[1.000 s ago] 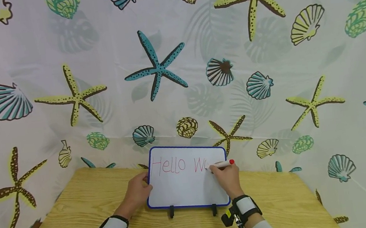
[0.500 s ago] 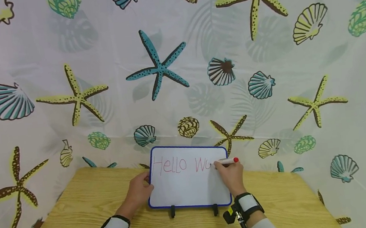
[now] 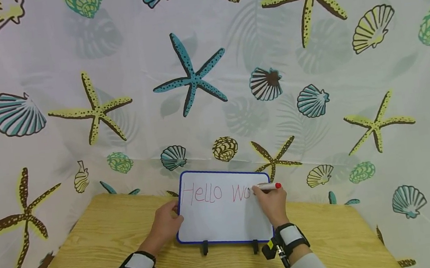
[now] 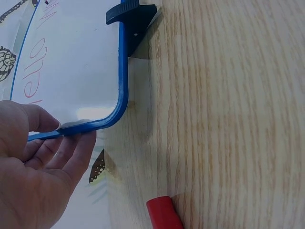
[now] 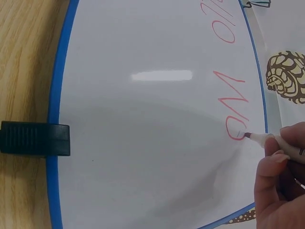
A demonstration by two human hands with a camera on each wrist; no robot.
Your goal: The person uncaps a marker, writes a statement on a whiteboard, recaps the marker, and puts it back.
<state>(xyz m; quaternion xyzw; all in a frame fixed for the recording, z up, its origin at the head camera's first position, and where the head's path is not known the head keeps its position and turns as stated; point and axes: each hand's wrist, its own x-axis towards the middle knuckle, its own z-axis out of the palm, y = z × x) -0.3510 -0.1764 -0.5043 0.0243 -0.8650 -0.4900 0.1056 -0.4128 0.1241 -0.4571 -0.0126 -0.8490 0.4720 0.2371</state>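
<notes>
A small whiteboard point(image 3: 224, 217) with a blue frame stands on the table, "Hello Wo" written across its top in red. My left hand point(image 3: 165, 223) grips its left edge; in the left wrist view the thumb lies on the front and the fingers reach behind. Between thumb and fingers, my right hand point(image 3: 272, 202) pinches a white marker point(image 3: 266, 186) with a red end. Seen from the right wrist, the marker's dark tip point(image 5: 247, 135) is right at the "o" point(image 5: 236, 128), near the board's top edge.
Two black stand feet, one at left point(image 3: 205, 247) and one at right point(image 3: 255, 246), hold the board's lower edge. A red cap-like piece point(image 4: 163, 213) lies on the wooden table point(image 3: 103, 235). Behind hangs a cloth point(image 3: 130, 51) printed with shells and starfish.
My right hand has moved slightly right with the marker, and the "o" after the "W" shows more fully. My left hand keeps its grip on the board. The head view has shifted a little.
</notes>
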